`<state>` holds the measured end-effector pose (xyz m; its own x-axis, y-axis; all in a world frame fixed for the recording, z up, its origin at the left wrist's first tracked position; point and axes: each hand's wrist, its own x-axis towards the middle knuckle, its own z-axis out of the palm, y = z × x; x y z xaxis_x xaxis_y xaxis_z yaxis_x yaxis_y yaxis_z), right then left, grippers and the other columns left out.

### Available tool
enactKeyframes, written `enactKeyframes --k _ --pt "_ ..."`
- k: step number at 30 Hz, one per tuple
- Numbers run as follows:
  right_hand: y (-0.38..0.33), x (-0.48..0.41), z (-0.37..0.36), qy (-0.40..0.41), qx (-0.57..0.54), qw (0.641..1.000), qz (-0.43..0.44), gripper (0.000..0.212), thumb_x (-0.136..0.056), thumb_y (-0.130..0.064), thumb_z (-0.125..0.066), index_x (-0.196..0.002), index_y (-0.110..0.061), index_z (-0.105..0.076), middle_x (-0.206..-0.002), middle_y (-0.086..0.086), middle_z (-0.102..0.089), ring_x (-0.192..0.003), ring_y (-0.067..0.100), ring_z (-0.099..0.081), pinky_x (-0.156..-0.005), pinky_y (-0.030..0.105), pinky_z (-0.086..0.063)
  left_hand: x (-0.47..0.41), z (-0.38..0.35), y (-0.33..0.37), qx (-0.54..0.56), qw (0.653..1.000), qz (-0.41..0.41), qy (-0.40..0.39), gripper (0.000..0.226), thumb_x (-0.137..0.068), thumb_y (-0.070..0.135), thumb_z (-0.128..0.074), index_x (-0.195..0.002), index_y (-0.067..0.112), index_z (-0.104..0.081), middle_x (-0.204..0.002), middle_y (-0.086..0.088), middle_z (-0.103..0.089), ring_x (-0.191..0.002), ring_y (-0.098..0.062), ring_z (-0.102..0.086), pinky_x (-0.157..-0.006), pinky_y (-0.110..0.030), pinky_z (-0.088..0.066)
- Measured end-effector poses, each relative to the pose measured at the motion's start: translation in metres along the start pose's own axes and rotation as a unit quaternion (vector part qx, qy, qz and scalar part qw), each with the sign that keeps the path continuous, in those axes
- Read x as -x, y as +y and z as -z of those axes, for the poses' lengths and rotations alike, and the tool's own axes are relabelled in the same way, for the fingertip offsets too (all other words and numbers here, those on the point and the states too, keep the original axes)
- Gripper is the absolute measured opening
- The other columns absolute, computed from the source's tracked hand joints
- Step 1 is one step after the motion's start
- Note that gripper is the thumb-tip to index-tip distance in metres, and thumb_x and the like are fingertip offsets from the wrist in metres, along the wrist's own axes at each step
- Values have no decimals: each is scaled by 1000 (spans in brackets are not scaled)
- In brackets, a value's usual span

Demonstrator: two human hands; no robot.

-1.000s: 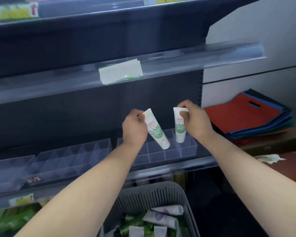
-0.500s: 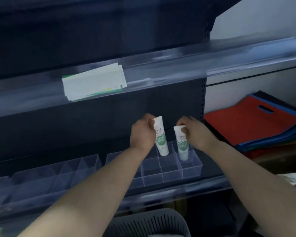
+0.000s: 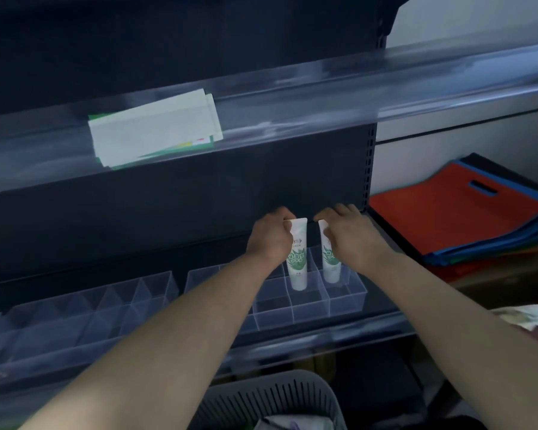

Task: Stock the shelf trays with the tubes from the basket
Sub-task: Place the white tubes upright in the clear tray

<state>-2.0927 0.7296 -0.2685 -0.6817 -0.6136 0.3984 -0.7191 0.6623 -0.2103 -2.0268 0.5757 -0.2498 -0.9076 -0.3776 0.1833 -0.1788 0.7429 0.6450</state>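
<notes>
White left tube point(image 3: 298, 259) and right tube point(image 3: 332, 270) are pinched upright in the clear tray point(image 3: 345, 302)'s rear cells by left hand point(image 3: 269, 240) and right hand point(image 3: 351, 240); its front cells are unfilled, so stocking is judged barely begun.

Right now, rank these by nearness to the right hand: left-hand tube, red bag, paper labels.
1. Left-hand tube, just left of the right hand.
2. Red bag, off to its right.
3. Paper labels, up left on the upper rail.
</notes>
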Motion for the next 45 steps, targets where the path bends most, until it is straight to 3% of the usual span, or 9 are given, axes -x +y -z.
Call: enactKeyframes --k 10,22,30,33,37,40,43,45 --pt "-15 13 12 42 7 999 -5 42 -92 -11 -52 -134 -16 -48 -131 6 -48 -120 27 -40 -91 39 -35 15 6 2 -10 1000 -3 -6 29 -96 8 -44 -121 17 -56 -120 -3 -61 -107 -18 -57 -94 -35 -49" --pt "-43 55 15 68 34 997 28 45 -80 -1 -61 -124 -12 -57 -124 8 -55 -114 30 -47 -88 43 -40 59 28 -7 -26 999 -27 28 24 -94 15 -51 -117 15 -59 -121 -7 -59 -107 -20 -57 -92 -35 -50" --pt "-80 104 -2 45 33 997 61 47 -72 5 -64 -117 -9 -61 -120 11 -58 -114 34 -51 -87 45 -43 121 45 -39 -173 980 -92 23 31 -94 20 -52 -125 16 -55 -124 -8 -54 -116 -25 -46 -86 -34 -45" --pt "-99 126 -21 28 34 996 77 49 -68 7 -68 -114 -7 -63 -114 13 -61 -107 35 -55 -80 43 -47 150 51 -61 -197 974 -109 24 31 -94 19 -52 -125 15 -55 -127 -8 -55 -117 -26 -46 -89 -40 -47" --pt "-118 160 -57 -42 22 995 90 52 -68 6 -69 -116 -11 -61 -115 10 -59 -105 35 -54 -78 42 -46 192 50 -89 -175 976 -123 36 28 -94 16 -55 -122 14 -58 -124 -7 -60 -117 -24 -50 -91 -36 -47" --pt "-126 184 -73 -137 23 986 91 57 -71 5 -62 -124 -15 -57 -128 9 -51 -120 32 -45 -88 39 -40 218 41 -109 -155 980 -120 34 25 -92 15 -57 -117 14 -61 -118 -5 -62 -114 -22 -53 -90 -33 -47" --pt "-128 205 -79 -289 59 950 105 38 -89 -17 -56 -127 -19 -54 -126 6 -48 -121 26 -41 -92 34 -39 239 26 -131 -147 984 -96 6 25 -92 14 -57 -116 14 -62 -117 -5 -63 -112 -22 -54 -90 -31 -45" --pt "-130 216 -81 -386 83 911 119 35 -94 -17 -49 -129 -19 -53 -129 7 -48 -121 26 -41 -93 35 -39 248 15 -145 -148 986 -75 -33 26 -93 13 -56 -118 13 -61 -119 -6 -62 -114 -23 -53 -92 -32 -45"
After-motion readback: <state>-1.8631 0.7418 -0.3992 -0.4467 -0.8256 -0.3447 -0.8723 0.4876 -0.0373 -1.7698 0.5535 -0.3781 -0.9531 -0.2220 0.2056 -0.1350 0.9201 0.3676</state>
